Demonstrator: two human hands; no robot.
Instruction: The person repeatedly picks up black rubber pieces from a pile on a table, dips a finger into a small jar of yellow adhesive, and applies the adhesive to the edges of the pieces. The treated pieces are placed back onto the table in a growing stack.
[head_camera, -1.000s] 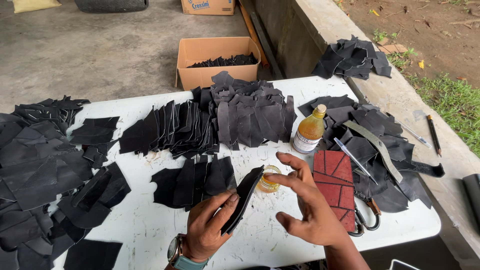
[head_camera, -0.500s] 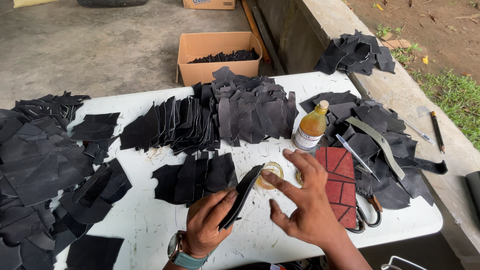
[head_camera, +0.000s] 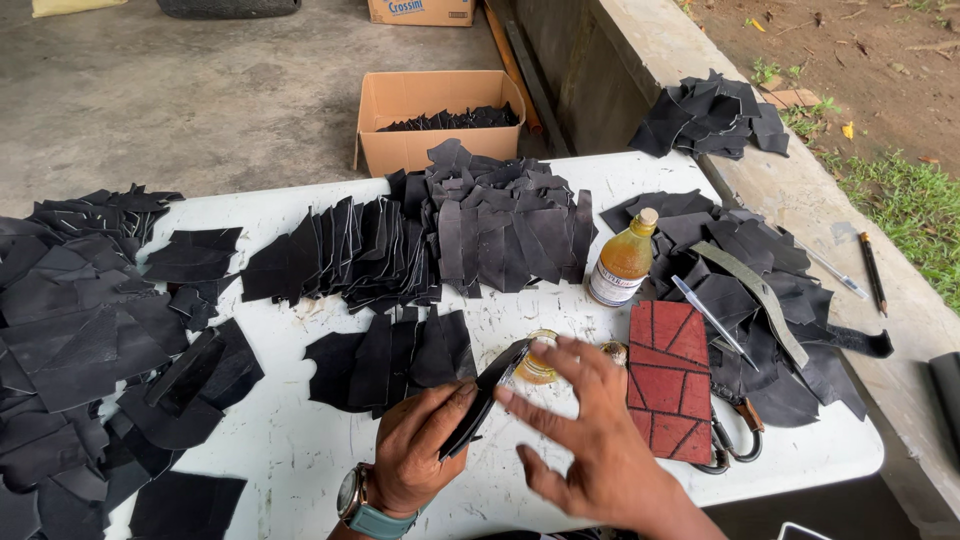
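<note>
My left hand (head_camera: 420, 450) grips a flat black leather piece (head_camera: 487, 390), held on edge above the white table (head_camera: 300, 460). My right hand (head_camera: 590, 430) hovers beside it with fingers spread, its fingertips touching the piece's edge. Just behind the hands sits a small open jar of yellowish glue (head_camera: 538, 360). A row of black leather pieces (head_camera: 390, 355) lies to the left of the jar.
An amber bottle (head_camera: 622, 262) stands beside a red patterned block (head_camera: 668, 380) and scissors (head_camera: 730, 440). Piles of black leather pieces (head_camera: 470, 230) cover the table's back and left. A cardboard box (head_camera: 435, 120) sits on the floor. Pencils (head_camera: 872, 272) lie on the concrete ledge.
My right hand has shifted left from the jar towards the leather piece, fingers now spread over its edge. The left hand keeps the piece in about the same place.
</note>
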